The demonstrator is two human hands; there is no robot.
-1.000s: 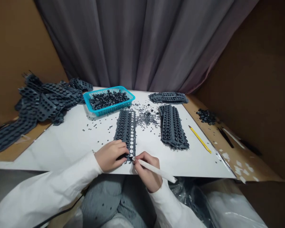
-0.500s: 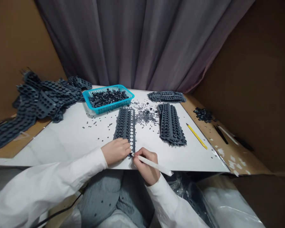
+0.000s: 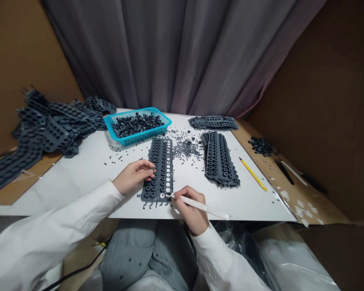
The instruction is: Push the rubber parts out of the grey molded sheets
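Curtain [image 3: 151,52] hangs behind the white tabletop [image 3: 81,178] under the studded sheet [image 3: 158,159].

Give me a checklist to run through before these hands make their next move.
1. White tool gripped in the right hand: ok.
2. Tool tip at the near right corner of the dark studded sheet: ok.
3. Left hand pressing the sheet down: cannot tell; it is over the left part, fingertips pinched together, perhaps on a small piece.
4. Rightmost column showing white openings: ok.
5. White tabletop free of loose bits: not ok; small dark discs lie scattered.
6. Blue basket upright: ok.
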